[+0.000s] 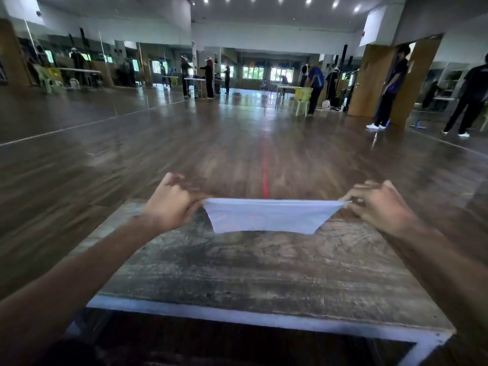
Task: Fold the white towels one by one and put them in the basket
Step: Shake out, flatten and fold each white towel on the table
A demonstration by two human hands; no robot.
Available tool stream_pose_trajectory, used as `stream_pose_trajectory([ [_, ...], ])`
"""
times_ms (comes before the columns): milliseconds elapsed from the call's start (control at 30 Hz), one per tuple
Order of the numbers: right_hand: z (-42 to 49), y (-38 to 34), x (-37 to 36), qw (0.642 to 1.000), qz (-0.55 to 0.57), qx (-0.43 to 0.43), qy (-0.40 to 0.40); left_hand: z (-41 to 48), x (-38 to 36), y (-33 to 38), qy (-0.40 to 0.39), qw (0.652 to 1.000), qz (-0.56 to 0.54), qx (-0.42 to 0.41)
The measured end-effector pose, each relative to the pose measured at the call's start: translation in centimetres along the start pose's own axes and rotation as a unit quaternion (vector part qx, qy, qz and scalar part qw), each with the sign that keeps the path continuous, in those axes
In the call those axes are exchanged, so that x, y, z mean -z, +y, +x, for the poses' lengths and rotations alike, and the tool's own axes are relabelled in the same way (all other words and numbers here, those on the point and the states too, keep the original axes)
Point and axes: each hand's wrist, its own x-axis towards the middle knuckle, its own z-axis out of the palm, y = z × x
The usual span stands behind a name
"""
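Observation:
A white towel [269, 216] hangs stretched in the air above the far end of a worn wooden table [253, 273]. My left hand [171, 204] pinches the towel's left top corner. Its right top corner is pinched by my right hand [380, 204]. The cloth sags slightly between the two hands, and its lower edge hovers just over the tabletop. No basket is in view.
The table has a pale metal frame along its near edge [237, 315]. Beyond it lies a wide dark wooden floor [237, 143] with a red line. Far off stand several people, tables and a pale plastic chair [303, 100].

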Motion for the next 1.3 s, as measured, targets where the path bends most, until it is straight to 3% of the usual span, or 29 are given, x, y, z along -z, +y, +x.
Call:
stream_pose_trajectory([
  [100, -5.0, -1.1, -5.1, 0.997, 0.035, 0.039, -0.065, -6.4, -4.4, 2.1, -0.126, 0.99, -0.056, 0.0],
  [300, -12.9, -2.5, -12.0, 0.966, 0.147, 0.034, -0.21, -14.3, -6.9, 5.9, -0.224, 0.958, -0.179, -0.009],
  [400, -14.6, -3.2, -12.4, 0.944, 0.215, 0.0, -0.249, -15.2, -6.5, 6.7, -0.268, 0.926, -0.262, 0.033],
  [500, -14.2, -3.6, -12.3, 0.932, 0.274, -0.041, -0.232, -14.9, -6.9, 6.7, -0.302, 0.884, -0.346, 0.083],
  [567, -13.1, -3.7, -12.7, 0.92, 0.312, -0.072, -0.226, -14.4, -7.7, 6.3, -0.287, 0.875, -0.365, 0.139],
  [767, -9.1, -2.7, -15.5, 0.901, 0.364, -0.164, -0.17, -9.7, -11.3, 4.7, -0.193, 0.89, -0.346, 0.225],
  [967, -5.2, -1.6, -18.9, 0.892, 0.354, -0.251, -0.128, -4.9, -16.3, 2.9, -0.223, 0.882, -0.294, 0.292],
  [1300, -1.4, -0.3, -24.4, 0.918, 0.281, -0.248, -0.129, -3.0, -22.1, 1.6, -0.262, 0.867, -0.255, 0.339],
])
